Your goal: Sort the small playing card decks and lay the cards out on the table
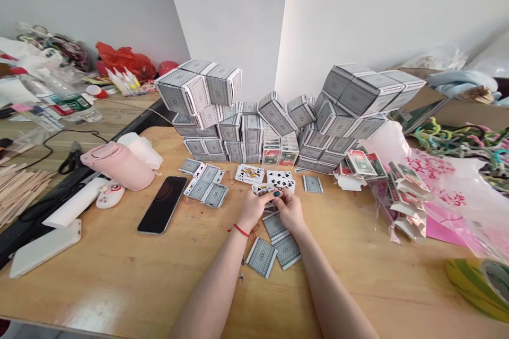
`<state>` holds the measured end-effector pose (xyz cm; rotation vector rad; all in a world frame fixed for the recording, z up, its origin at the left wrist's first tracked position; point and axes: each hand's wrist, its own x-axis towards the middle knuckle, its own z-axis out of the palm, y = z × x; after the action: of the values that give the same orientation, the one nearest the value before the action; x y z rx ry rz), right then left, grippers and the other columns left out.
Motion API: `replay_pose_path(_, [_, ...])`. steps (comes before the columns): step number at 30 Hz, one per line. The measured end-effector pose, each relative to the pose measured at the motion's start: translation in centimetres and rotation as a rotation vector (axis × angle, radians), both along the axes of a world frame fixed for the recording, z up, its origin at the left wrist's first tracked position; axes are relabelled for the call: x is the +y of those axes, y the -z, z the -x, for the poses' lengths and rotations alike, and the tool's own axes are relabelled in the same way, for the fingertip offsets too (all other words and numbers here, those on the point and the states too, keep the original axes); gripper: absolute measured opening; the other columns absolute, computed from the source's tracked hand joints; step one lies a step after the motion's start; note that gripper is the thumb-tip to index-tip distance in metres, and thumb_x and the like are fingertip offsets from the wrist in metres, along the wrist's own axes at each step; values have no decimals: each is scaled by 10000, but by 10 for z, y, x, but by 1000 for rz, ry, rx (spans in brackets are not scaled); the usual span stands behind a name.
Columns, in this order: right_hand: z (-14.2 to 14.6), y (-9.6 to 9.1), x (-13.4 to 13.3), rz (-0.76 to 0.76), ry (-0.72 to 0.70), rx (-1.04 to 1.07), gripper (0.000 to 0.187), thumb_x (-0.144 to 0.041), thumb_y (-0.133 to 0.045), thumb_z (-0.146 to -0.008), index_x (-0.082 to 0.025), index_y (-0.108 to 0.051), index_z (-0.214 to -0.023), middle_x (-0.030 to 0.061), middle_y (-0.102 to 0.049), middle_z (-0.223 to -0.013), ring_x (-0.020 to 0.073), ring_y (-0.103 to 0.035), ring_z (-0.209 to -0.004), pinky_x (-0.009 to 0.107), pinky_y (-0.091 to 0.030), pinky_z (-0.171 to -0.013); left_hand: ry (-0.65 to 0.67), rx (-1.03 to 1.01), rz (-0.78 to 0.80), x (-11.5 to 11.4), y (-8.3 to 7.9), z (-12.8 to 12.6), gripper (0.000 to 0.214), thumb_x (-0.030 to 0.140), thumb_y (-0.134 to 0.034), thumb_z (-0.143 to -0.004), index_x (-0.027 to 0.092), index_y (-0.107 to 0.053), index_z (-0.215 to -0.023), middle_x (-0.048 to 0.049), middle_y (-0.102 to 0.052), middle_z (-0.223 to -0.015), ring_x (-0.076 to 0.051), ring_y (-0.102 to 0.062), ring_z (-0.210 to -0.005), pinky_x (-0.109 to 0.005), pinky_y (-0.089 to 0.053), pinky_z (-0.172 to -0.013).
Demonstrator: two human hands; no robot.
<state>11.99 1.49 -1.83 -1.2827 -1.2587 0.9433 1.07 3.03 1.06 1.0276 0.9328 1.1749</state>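
Note:
Both hands meet at the middle of the table around a king playing card [260, 189]. My left hand [252, 209] pinches it from the left, thumb on top. My right hand [291, 211] closes on its right side; the fingers hide that part of the card. Just beyond lie a face-up queen card [250, 173] and a spade card [283, 176]. Folded cards with patterned backs, such as this one [261, 257], rest between my forearms. Another group of folded cards [209, 185] sits left of my hands, and a single folded card [313, 184] to the right.
Blocks built from folded cards [183, 90] are stacked along the back, with more stacks [358, 90] at right. A black phone [163, 205] and a pink bottle [119, 164] lie at left. Opened card boxes [405, 196] and yellow tape [469, 280] are on the right.

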Motion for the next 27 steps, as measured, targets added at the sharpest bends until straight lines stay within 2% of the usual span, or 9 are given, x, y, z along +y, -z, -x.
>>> replay_pose_path(6, [3,-3,-2,-20,14,-143,186,-304,-497,-709,-211,-379,-600,-31,-465,-552,122,-425,-514,225,-365,-496,-119,-87,73,3,5,-2,200,234,-698,-550,113,-668,-707,-59,-687,-734,-200,-631,-734,-344,-482,-746])
replay_pose_path(13, [14,-11,-8,-130,74,-352,185,-280,-452,-750,-217,-347,-611,-7,-489,-581,145,-454,-554,240,-361,-524,-156,-232,160,4,10,0,173,253,-707,-542,106,-649,-613,-44,-669,-650,-175,-622,-665,-302,-478,-685])
replay_pose_path(16, [17,-11,-8,-172,91,-369,188,-263,-448,-752,-219,-332,-611,-8,-474,-590,148,-448,-571,245,-351,-533,-188,-264,176,5,11,-1,171,248,-712,-539,104,-635,-591,-46,-666,-662,-158,-612,-653,-283,-471,-679])
replay_pose_path(18, [17,-11,-7,-157,88,-315,197,-274,-457,-753,-219,-337,-607,-15,-460,-581,143,-434,-560,245,-344,-530,-221,-243,168,5,11,-2,178,243,-716,-534,102,-634,-607,-50,-667,-690,-156,-607,-666,-279,-466,-680])
replay_pose_path(22, [14,-9,-4,-52,29,-52,232,-330,-499,-744,-215,-360,-599,-28,-458,-577,120,-400,-517,234,-330,-497,-266,-148,123,6,9,-5,220,269,-716,-550,99,-635,-663,-52,-661,-706,-154,-595,-692,-260,-450,-667])
replay_pose_path(27, [5,-4,1,24,34,201,216,-361,-569,-707,-203,-442,-632,-52,-403,-534,99,-353,-478,223,-296,-474,-181,-211,80,7,11,-4,345,434,-587,-683,114,-624,-807,-43,-645,-731,-133,-579,-667,-244,-434,-633])
